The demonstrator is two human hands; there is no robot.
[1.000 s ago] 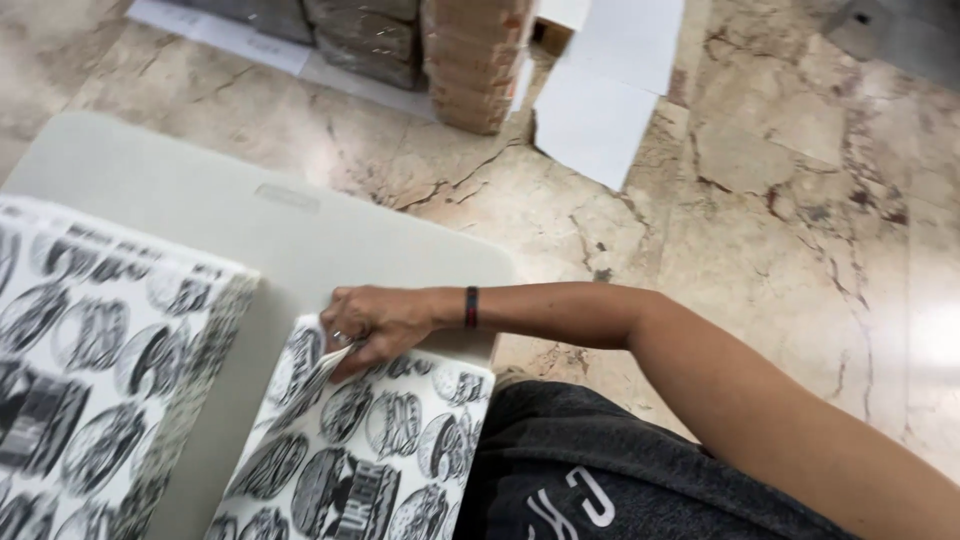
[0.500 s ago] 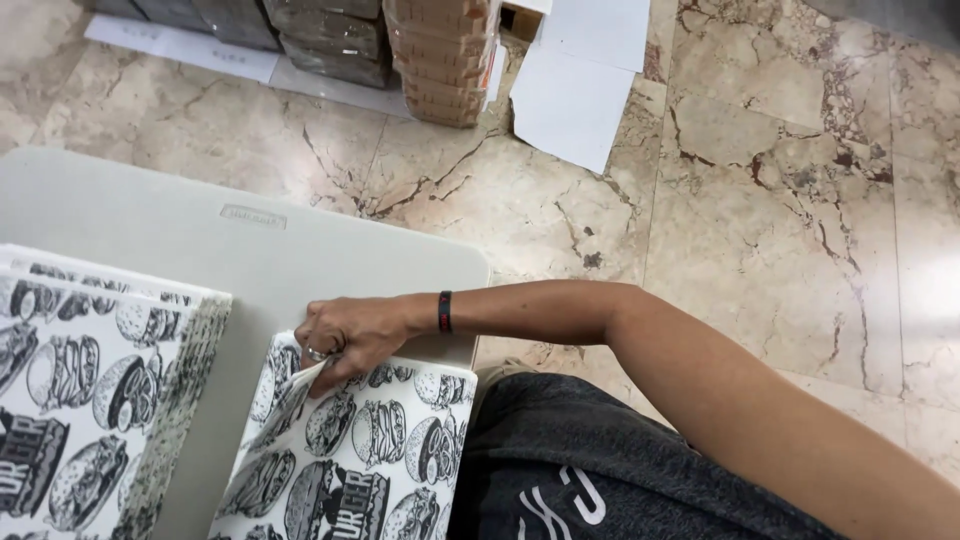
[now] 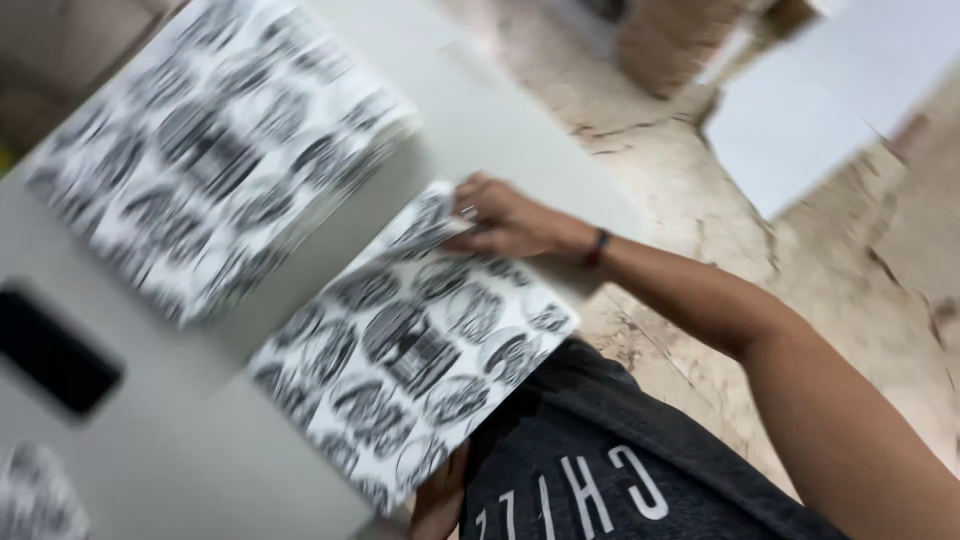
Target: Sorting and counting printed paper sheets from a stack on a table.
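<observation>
Right hand (image 3: 510,222) pinching far corner of printed sheet (image 3: 415,345) (blurred); taller stack (image 3: 215,150) at ten o'clock; left hand (image 3: 440,495) at six, grip unclear.

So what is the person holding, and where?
The right hand pinches the far corner of the top black-and-white printed sheet. The left hand touches that stack's near edge; its grip is hidden.

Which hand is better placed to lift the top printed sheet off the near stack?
Right hand: its fingers already pinch the far corner of the top sheet. The left hand only shows at the stack's near edge.
</observation>
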